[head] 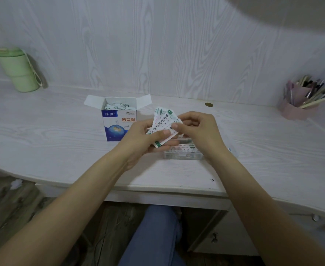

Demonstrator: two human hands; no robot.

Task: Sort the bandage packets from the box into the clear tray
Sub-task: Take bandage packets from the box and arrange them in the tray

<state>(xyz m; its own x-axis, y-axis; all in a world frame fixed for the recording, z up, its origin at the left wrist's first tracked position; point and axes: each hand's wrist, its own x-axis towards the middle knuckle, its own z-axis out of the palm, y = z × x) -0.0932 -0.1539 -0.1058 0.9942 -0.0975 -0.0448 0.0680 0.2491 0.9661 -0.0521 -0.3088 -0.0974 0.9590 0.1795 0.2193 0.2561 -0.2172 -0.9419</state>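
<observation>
both hands meet above the white worktop [61, 135]. the left hand [138, 139] has its grip curled round a fanned bunch of bandage packets [164, 123], thumb pressed on top. the right hand [198, 129] pinches the edge of the same bunch with thumb and forefinger. the open box [117, 121], with more packets inside, stands just left of the hands. the clear tray [182, 153] lies under the right hand, already holding some packets.

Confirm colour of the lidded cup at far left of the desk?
Pale green cup, lid slightly darker green, cream strap; head view, the only one.
</observation>
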